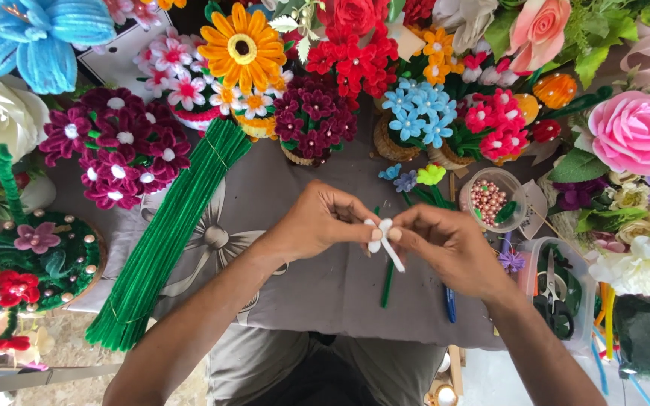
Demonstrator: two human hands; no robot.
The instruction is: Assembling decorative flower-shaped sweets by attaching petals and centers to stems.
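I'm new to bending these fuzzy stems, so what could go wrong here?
The small white fuzzy pipe-cleaner piece, pinched between left hand and right hand, could slip and lose its loops. The right hand's elbow room is tight: the clear cup of pink beads nearby might tip.

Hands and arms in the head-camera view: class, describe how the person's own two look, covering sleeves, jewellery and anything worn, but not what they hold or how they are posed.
Both forearms are bare up to the frame edge, with no sleeves in view. The left hand and right hand wear no gloves, and no rings, watch or bracelets can be seen. Fingernails look short and unpainted.
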